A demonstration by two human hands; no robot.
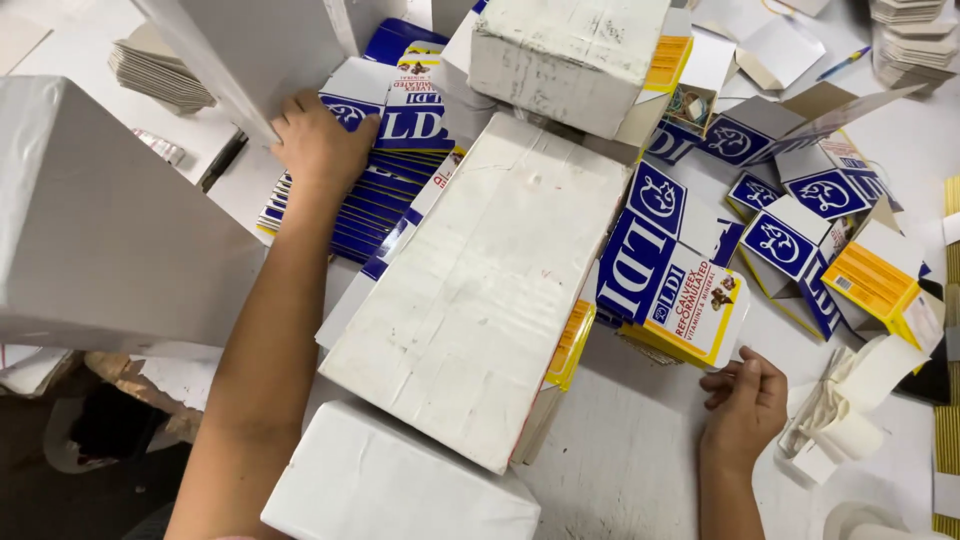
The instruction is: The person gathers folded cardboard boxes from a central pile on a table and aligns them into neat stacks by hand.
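Note:
My left hand (322,140) reaches far forward and rests on top of a stack of flat blue, white and yellow carton blanks (375,190), fingers curled over its far edge. My right hand (745,400) lies near the table's front, its fingers pinching the lower corner of a flat carton blank (690,300) on a small pile of the same blanks. A long white paper-wrapped block (480,290) lies between both hands, over further blanks.
White wrapped blocks sit at front (400,480), far back (565,50) and left (100,210). Folded blue-and-white cartons (800,200) are scattered at right. Crumpled white paper strips (850,400) lie beside my right hand. Grey card stacks (160,70) stand at back left.

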